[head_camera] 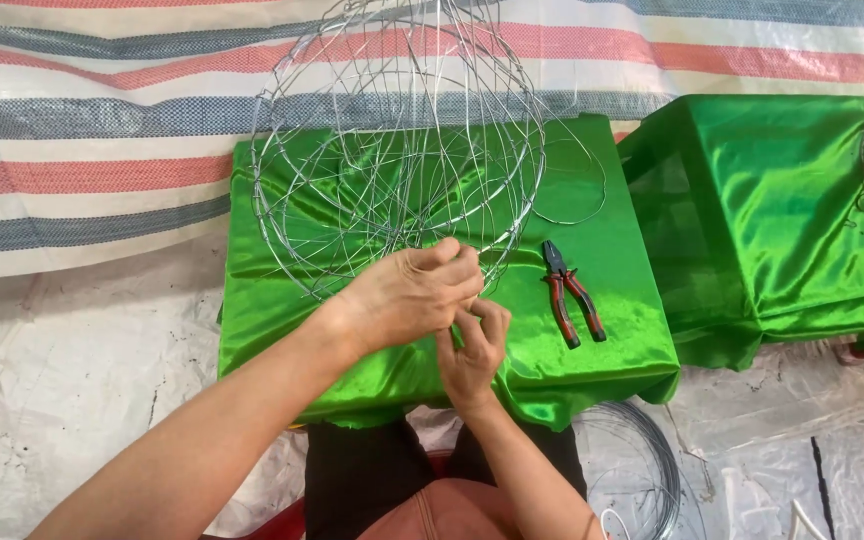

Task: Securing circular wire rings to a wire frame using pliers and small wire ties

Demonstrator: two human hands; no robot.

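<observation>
Pinching the near rim of a round wire frame (397,140), left hand (407,295) and right hand (472,350) both grip it; red-handled pliers (572,295) lie right on the green cloth (272,320).

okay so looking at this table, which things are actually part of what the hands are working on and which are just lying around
In use:
wire frame, pinched at its lower rim by the left hand and right hand.

Lying about:
pliers; loose wire loop; wire coil on the floor; second green-draped table.
</observation>
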